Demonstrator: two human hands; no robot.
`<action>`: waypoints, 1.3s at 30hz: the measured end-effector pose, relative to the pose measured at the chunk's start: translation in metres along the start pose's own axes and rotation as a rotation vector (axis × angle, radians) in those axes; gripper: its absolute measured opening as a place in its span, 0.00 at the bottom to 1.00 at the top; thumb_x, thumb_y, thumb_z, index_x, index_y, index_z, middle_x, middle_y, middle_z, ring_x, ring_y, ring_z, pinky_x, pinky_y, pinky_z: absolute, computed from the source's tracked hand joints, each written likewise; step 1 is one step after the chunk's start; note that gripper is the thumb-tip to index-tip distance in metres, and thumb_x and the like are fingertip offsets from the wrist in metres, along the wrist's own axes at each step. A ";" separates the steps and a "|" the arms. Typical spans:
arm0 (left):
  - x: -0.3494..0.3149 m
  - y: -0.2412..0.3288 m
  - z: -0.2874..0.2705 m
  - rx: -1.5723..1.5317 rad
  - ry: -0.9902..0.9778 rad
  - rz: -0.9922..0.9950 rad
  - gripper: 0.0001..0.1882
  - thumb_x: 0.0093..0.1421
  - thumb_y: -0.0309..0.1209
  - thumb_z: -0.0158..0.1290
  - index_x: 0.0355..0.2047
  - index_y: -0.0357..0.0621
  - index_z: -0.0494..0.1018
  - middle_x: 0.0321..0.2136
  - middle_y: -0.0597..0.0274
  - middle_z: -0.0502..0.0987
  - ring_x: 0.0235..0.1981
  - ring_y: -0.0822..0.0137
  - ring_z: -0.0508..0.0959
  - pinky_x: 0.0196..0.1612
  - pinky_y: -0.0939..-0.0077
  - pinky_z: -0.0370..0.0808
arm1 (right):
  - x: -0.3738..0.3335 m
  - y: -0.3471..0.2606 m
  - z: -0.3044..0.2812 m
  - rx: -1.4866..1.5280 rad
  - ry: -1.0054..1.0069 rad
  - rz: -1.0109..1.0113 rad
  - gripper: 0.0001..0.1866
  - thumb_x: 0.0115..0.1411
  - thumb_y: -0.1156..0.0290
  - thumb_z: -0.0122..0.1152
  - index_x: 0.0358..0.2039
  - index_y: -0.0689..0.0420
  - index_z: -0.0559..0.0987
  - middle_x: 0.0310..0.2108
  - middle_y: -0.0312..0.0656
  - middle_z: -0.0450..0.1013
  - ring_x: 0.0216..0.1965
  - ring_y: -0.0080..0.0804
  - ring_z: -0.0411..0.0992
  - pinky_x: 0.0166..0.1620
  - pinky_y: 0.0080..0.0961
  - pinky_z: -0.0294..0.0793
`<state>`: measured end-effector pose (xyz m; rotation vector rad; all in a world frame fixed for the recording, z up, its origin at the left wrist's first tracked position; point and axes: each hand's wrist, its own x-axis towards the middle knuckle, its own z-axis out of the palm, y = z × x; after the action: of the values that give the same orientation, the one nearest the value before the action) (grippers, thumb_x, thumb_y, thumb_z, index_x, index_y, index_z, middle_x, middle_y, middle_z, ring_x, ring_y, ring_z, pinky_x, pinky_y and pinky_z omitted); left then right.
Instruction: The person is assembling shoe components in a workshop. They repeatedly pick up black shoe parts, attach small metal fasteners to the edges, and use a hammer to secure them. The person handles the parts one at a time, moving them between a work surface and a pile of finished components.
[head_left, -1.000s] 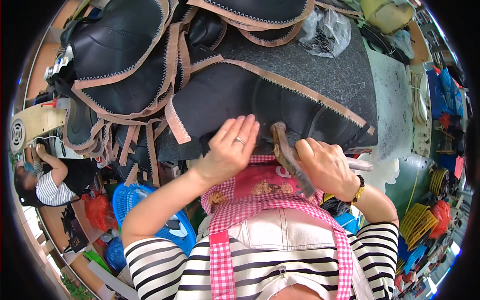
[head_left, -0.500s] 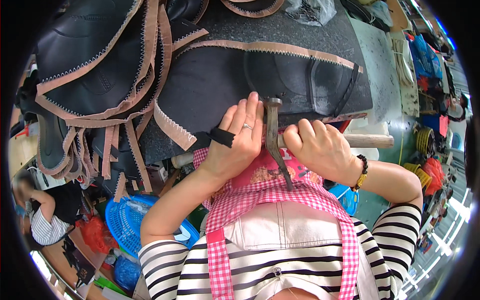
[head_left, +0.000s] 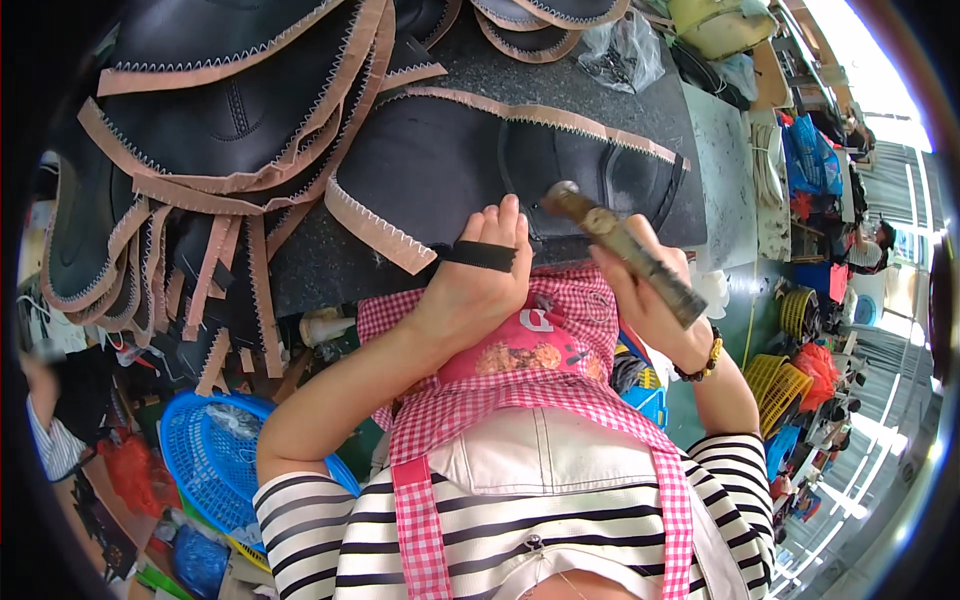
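Note:
A black insole-shaped piece (head_left: 430,165) with a tan zigzag-stitched strip along its edge lies on the dark work surface. My left hand (head_left: 485,285) rests at its near edge, fingers stretched out and lying on it. Across the back of those fingers runs a short black band (head_left: 482,256). My right hand (head_left: 655,310) is closed round the handle of a hammer, just right of the left hand. The metal hammer head (head_left: 630,245) is tilted, its round face close to the piece's near edge. Whether it touches, I cannot tell; most of the handle is hidden.
More black pieces with tan stitched strips (head_left: 240,120) are piled at the left, strips hanging over the edge. A clear plastic bag (head_left: 622,55) lies at the back. Blue baskets (head_left: 205,450) stand below at the left. Another person's arm (head_left: 42,390) shows at the far left.
The hammer has turned in my right hand, its tail swinging from toward my body out to the right. My left hand has tipped, and its black band now lies across the fingers.

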<state>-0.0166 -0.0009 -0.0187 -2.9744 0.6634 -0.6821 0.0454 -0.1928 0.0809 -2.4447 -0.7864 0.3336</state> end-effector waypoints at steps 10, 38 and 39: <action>0.003 -0.001 -0.011 -0.065 -0.067 0.000 0.21 0.52 0.28 0.52 0.46 0.30 0.72 0.51 0.40 0.73 0.50 0.52 0.75 0.54 0.61 0.70 | 0.019 0.020 0.005 -0.066 -0.100 -0.081 0.09 0.62 0.69 0.57 0.35 0.59 0.68 0.18 0.53 0.69 0.23 0.58 0.70 0.25 0.44 0.68; 0.286 -0.277 -0.035 0.007 0.066 -0.752 0.13 0.56 0.41 0.56 0.38 0.50 0.77 0.33 0.51 0.81 0.38 0.50 0.81 0.41 0.54 0.76 | 0.090 0.175 -0.076 0.250 0.407 -0.113 0.11 0.58 0.72 0.57 0.41 0.60 0.77 0.37 0.47 0.74 0.37 0.42 0.74 0.41 0.31 0.73; 0.294 -0.252 -0.038 0.173 0.138 -0.628 0.13 0.58 0.36 0.53 0.43 0.49 0.74 0.32 0.54 0.81 0.36 0.50 0.81 0.39 0.54 0.75 | 0.102 0.173 -0.072 0.222 0.435 -0.200 0.09 0.58 0.73 0.57 0.39 0.61 0.78 0.35 0.47 0.74 0.34 0.42 0.74 0.39 0.30 0.73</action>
<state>0.3075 0.1109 0.1649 -2.9694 -0.3456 -0.9121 0.2344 -0.2805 0.0348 -2.1001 -0.7451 -0.1752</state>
